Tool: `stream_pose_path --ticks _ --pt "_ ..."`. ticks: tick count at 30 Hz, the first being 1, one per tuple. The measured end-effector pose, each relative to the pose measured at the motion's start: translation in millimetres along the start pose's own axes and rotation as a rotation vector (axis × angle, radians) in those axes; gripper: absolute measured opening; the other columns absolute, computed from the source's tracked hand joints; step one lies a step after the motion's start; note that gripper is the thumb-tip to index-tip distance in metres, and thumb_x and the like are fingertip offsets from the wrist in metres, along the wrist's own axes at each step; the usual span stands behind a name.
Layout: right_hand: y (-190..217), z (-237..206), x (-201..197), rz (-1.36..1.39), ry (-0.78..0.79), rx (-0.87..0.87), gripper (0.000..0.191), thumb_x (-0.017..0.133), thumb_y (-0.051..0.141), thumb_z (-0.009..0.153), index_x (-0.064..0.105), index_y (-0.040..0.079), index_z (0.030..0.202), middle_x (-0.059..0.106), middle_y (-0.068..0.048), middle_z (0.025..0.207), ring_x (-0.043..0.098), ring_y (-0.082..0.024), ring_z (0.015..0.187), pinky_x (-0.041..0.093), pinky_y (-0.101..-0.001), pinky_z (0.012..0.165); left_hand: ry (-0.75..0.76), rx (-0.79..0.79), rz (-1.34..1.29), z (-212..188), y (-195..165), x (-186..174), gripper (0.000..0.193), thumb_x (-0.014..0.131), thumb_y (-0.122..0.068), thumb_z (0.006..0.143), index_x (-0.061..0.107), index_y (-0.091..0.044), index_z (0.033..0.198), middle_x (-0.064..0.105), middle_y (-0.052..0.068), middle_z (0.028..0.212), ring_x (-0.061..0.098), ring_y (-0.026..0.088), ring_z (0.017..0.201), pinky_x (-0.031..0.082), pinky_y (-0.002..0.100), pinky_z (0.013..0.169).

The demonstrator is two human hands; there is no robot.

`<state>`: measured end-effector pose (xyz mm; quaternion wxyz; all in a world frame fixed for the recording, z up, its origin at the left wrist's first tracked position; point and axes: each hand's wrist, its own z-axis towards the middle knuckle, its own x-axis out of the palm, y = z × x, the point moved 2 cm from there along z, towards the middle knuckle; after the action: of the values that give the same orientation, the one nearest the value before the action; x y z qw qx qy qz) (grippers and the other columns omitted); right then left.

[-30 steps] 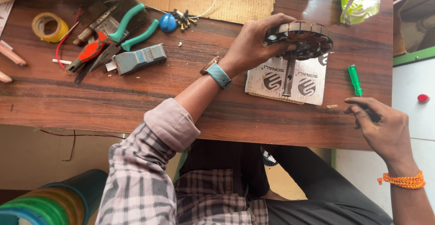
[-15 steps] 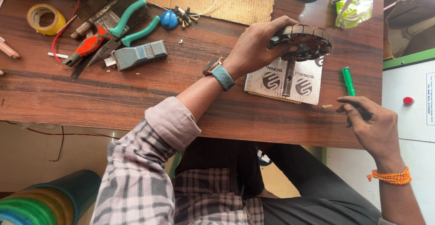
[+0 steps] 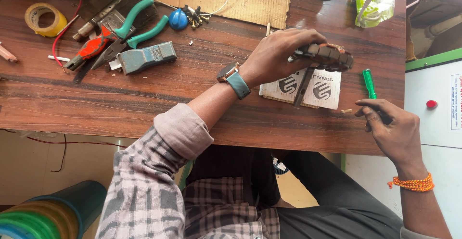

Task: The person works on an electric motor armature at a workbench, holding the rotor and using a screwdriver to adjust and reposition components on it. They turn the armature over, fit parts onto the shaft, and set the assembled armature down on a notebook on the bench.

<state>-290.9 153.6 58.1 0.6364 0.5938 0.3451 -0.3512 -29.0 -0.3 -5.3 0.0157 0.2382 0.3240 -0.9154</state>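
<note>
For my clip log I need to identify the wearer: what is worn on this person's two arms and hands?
The left hand is bare, with a wristwatch on a teal strap at the wrist. The left forearm is bare up to a rolled-up plaid sleeve in grey, white and pinkish checks. The right hand is bare too, with an orange beaded wristband and no sleeve in view.

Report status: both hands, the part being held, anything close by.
Left hand grips round ribbed metal part, raised above white booklet. Right hand on green-handled screwdriver at wooden table edge. Small brass piece beside right fingers.
</note>
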Motion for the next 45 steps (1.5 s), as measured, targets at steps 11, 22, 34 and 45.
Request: stream_pose_path --ticks 11,22,34,45 --pt "-2 -1 -1 0.007 -0.039 0.013 0.018 0.063 0.007 0.105 0.074 0.006 0.119 0.076 -0.006 0.094 0.067 -0.011 0.068 0.054 -0.025 0.061 -0.043 0.0 0.198 -10 -16 12 0.044 0.077 -0.042 0.089 0.063 -0.029 0.129 0.074 -0.006 0.113 0.068 0.015 0.106 0.054 0.034 0.09" --pt "-20 -4 -6 -0.063 -0.085 -0.113 0.012 0.067 0.0 0.106 0.074 0.0 0.116 0.075 -0.012 0.101 0.072 -0.016 0.088 0.055 -0.028 0.078 -0.048 0.205 0.385 -15 -7 16 0.048 0.083 -0.04 0.09 0.063 -0.029 0.133 0.073 -0.007 0.123 0.065 0.013 0.107 0.053 0.032 0.087" --pt "-4 -6 4 -0.222 0.174 -0.144 0.026 0.069 0.004 0.095 0.071 0.005 0.121 0.071 -0.013 0.112 0.072 -0.026 0.095 0.058 -0.0362 0.084 0.058 0.068 -0.313 -15 37 -17 0.037 0.066 -0.033 0.109 0.064 -0.004 0.132 0.072 0.011 0.124 0.074 0.02 0.102 0.06 0.037 0.094" --pt "11 -8 3 -0.098 -0.007 -0.146 0.024 0.068 0.004 0.098 0.071 0.002 0.122 0.074 -0.014 0.11 0.073 -0.02 0.086 0.057 -0.032 0.074 -0.462 -0.128 -0.438 -18 74 -31 0.055 0.04 -0.043 0.116 0.071 -0.003 0.094 0.078 0.007 0.087 0.069 0.013 0.069 0.057 0.028 0.068"
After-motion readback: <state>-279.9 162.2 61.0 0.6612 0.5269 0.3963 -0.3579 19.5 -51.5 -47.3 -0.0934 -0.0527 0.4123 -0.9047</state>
